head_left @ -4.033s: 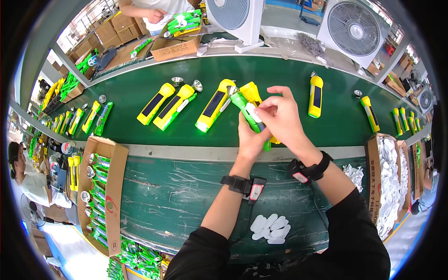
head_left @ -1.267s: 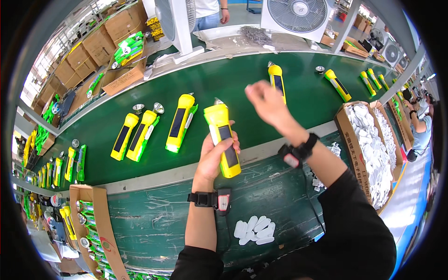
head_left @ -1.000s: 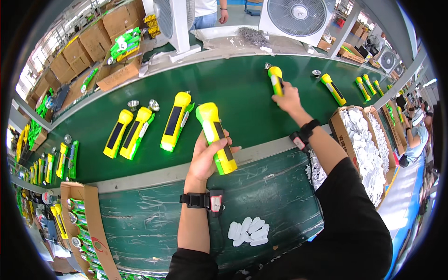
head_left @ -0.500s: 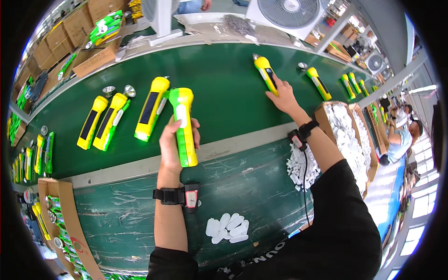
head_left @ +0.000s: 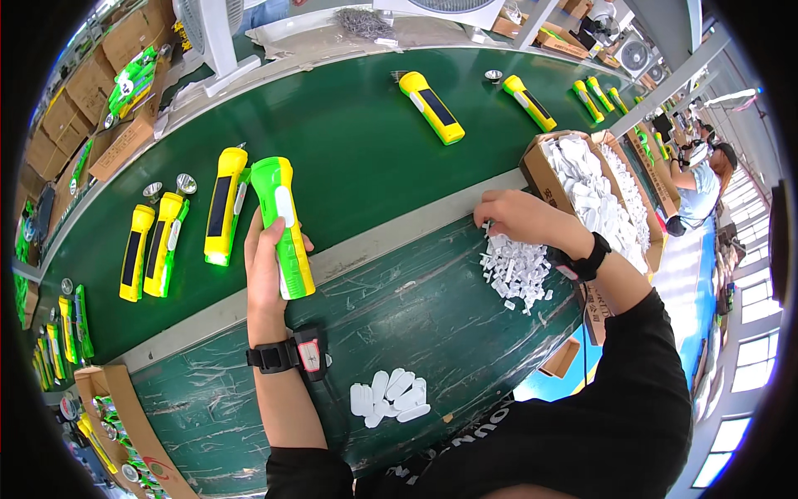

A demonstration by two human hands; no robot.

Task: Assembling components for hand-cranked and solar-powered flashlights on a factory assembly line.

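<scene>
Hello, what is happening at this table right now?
A person works at a green conveyor belt. The left hand grips a green torch, held over the belt's near edge. The right hand reaches into a pile of small white parts on the scratched worktop. More yellow torches lie on the belt.

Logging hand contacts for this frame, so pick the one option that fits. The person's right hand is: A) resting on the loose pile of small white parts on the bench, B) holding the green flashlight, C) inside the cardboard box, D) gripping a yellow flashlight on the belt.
A: the right hand sits at the pile of small white parts, while the left hand holds the green flashlight.
</scene>
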